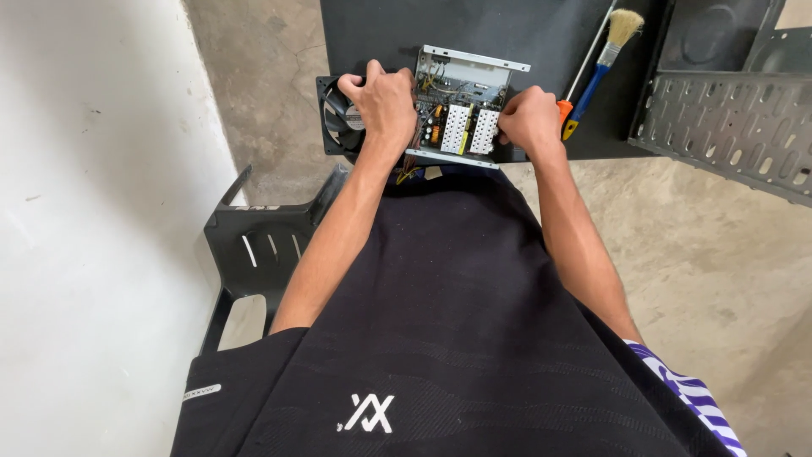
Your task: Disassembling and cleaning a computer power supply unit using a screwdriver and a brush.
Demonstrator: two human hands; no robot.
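Note:
An opened metal power supply case (463, 108) lies on a black table (524, 34), its circuit board, pale heat sinks and coloured wires exposed. My left hand (385, 100) grips the case's left side, partly covering a black cooling fan (337, 118) beside it. My right hand (529, 118) is closed on the case's right edge. I cannot tell whether the fingers hold a small part as well.
A screwdriver with an orange handle (565, 108) and a brush with a blue handle (602, 59) lie on the table right of the case. A perforated metal panel (727, 127) sits at the right. A black plastic chair (254, 245) is beneath me on the concrete floor.

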